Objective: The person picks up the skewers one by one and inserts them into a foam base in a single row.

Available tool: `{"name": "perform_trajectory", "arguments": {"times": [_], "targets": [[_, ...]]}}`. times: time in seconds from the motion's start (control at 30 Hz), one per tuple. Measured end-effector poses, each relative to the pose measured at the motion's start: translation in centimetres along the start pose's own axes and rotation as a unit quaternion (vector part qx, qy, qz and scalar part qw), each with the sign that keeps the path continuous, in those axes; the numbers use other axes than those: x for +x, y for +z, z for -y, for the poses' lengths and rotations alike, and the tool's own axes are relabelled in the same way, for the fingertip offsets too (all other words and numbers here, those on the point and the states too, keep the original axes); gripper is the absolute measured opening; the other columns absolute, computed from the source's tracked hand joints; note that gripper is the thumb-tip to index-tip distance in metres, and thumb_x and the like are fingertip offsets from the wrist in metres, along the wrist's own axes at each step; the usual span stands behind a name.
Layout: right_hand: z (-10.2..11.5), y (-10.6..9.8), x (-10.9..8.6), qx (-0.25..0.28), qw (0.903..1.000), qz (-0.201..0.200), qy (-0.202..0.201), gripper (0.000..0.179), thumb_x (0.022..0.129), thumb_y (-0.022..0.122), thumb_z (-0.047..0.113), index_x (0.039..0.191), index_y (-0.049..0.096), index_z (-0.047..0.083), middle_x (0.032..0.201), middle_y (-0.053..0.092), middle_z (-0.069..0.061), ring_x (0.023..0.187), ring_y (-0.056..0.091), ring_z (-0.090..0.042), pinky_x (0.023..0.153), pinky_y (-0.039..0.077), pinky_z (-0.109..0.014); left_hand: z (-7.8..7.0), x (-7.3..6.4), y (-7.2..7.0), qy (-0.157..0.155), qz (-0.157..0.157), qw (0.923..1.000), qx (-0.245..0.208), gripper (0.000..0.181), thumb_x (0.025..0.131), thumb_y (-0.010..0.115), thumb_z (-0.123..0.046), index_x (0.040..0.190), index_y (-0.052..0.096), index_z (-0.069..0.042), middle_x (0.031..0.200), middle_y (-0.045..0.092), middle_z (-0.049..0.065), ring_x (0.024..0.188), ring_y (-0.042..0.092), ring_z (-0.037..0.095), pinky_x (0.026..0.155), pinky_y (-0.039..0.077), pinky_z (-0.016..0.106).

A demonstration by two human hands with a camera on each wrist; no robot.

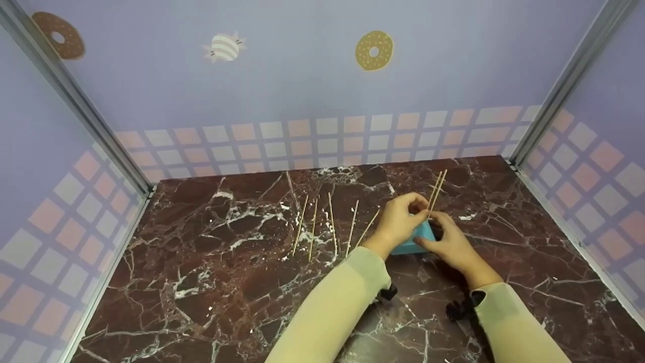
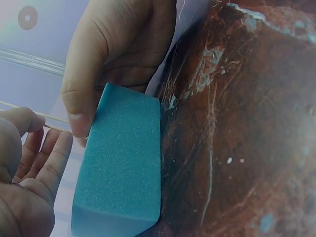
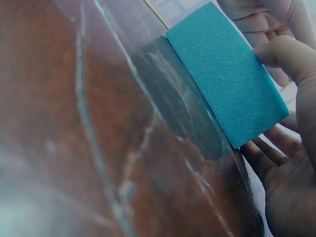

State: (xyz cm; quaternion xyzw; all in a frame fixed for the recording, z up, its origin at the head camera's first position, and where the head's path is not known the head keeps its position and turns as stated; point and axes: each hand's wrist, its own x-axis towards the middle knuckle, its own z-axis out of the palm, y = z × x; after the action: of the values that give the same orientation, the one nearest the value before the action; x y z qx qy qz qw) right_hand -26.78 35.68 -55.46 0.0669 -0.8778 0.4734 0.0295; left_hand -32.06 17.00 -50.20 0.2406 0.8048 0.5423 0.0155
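A teal foam block [image 1: 425, 232] stands on the dark marbled table, right of the middle. My right hand [image 1: 448, 245] grips it from the right side, the thumb along its upper edge in the right wrist view. Two thin wooden sticks [image 1: 437, 194] rise from the block's top, leaning slightly right. My left hand [image 2: 29, 173] pinches a slender stick [image 2: 54, 128] between thumb and fingertips, close above the block. Where the sticks' lower ends meet the foam, the fingers cover them.
Several more thin sticks [image 1: 312, 229] lie spread out on the table [image 1: 201, 312] to the left of the hands. Small white crumbs are scattered around them. Patterned panels [image 1: 322, 91] enclose the table at the back and both sides.
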Motion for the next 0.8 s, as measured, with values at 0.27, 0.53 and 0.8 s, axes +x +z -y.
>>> {"name": "perform_trajectory", "arguments": {"times": [0.27,0.53,0.8], "targets": [[-0.1,0.1,0.1,-0.005,1.0000,-0.004,-0.004,0.075,0.105,0.082,0.027,0.166,0.048,0.001,0.167,0.045,-0.029,0.155,0.048,-0.054,0.124,0.046,-0.072,0.0,-0.5,-0.4,-0.022,0.002,0.9996,-0.014,0.012,0.108,0.080,-0.025,0.117,0.081,-0.017,0.111,0.082,-0.005,0.099,0.070,0.002,0.089,0.059,0.021],[0.1,0.2,0.3,-0.002,1.0000,-0.003,-0.005,0.077,0.104,0.083,0.028,0.167,0.047,0.001,0.167,0.044,-0.029,0.155,0.049,-0.053,0.120,0.050,-0.068,-1.0,-1.9,-3.3,-0.003,0.005,0.9998,-0.021,0.020,0.109,0.078,-0.024,0.126,0.080,-0.014,0.123,0.082,-0.001,0.112,0.073,0.008,0.099,0.060,0.024],[0.3,0.1,0.1,-0.001,0.9999,0.006,0.009,0.080,0.106,0.082,0.031,0.168,0.044,0.000,0.168,0.042,-0.030,0.155,0.049,-0.053,0.118,0.052,-0.065,-2.1,-4.3,-7.6,0.010,-0.015,0.9985,-0.052,0.020,0.107,0.081,-0.024,0.124,0.080,-0.014,0.120,0.082,0.001,0.104,0.072,0.007,0.097,0.061,0.026]]}}
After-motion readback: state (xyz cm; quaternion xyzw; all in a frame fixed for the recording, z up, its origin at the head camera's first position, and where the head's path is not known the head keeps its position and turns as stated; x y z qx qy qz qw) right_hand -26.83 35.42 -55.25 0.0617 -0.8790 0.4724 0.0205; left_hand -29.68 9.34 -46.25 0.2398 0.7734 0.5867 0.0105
